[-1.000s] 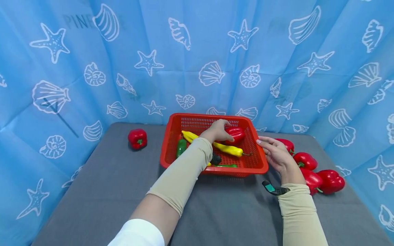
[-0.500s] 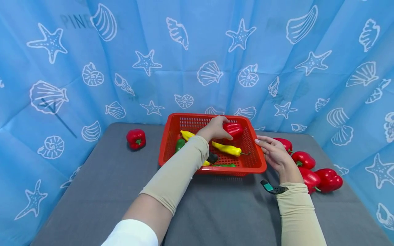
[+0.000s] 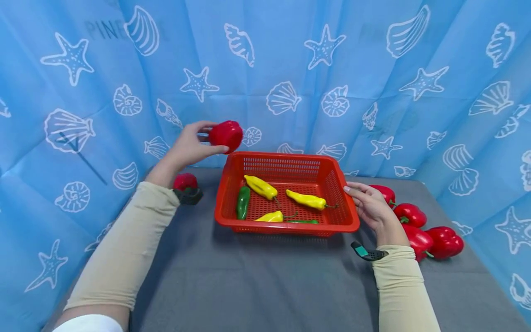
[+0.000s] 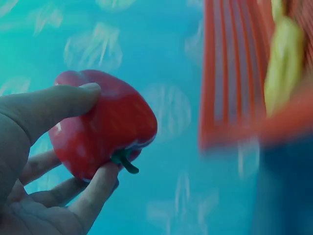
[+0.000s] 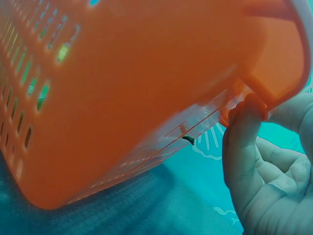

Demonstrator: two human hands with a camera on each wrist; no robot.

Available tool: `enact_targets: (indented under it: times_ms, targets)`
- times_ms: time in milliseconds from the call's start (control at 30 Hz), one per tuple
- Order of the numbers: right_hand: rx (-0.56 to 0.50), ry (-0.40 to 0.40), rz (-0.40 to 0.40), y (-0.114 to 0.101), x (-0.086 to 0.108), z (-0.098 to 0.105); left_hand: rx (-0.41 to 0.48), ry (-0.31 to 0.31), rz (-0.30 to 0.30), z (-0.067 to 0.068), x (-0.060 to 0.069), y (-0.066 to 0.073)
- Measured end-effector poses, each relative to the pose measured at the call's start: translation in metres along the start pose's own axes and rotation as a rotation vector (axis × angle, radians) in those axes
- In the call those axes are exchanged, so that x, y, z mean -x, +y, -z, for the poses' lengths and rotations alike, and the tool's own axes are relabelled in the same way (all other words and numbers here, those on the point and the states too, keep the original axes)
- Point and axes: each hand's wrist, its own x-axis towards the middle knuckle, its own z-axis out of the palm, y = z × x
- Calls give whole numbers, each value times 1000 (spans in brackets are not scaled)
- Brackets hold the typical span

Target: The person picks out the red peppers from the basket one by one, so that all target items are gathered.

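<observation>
My left hand (image 3: pixel 187 146) grips a red bell pepper (image 3: pixel 227 135) in the air, just beyond the back left corner of a red plastic basket (image 3: pixel 290 228). The left wrist view shows the thumb on top of the pepper (image 4: pixel 112 122) and fingers beneath it, near the green stem. At the basket's right side, my right hand (image 3: pixel 374 208) pinches the rim, with fingertips tucked under it in the right wrist view. Inside the basket lie yellow peppers (image 3: pixel 306 200), a dark green pepper (image 3: pixel 243 203) and a green one (image 3: pixel 303 222) partly hidden by the front rim.
Another red bell pepper (image 3: pixel 185 181) sits on the grey tabletop (image 3: pixel 257 281) at left, partly covered by the left wrist's strap. Several red bell peppers (image 3: pixel 445 242) are grouped right of the basket. A blue shell-patterned curtain (image 3: pixel 265 69) hangs behind the table.
The left hand has lifted the red bell pepper out of the basket and carried it up and left. Its arm no longer covers the basket's contents. The right hand stays at the rim.
</observation>
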Motion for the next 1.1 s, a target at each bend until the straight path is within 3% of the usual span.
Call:
enact_targets:
  times_ms: [67, 200, 333, 500, 633, 867, 1100]
  targets:
    - [-9, 3, -4, 0, 1, 1, -42, 48, 34, 21, 16, -24]
    - [-27, -5, 2, 0, 1, 1, -110, 119, 101, 51, 42, -66]
    - [-35, -10, 10, -1, 2, 1, -130, 170, 187, 63, 59, -98]
    - [-19, 0, 7, 0, 1, 0, -166, 199, 293, 66, 74, -130]
    - [-11, 12, -1, 1, 1, -1, -190, 201, 368, 62, 82, -145]
    - [-14, 11, 1, 2, 0, -1, -199, 169, 506, 53, 89, -156]
    - [-22, 19, -3, 3, 0, 0, -211, 177, 534, 47, 88, -162]
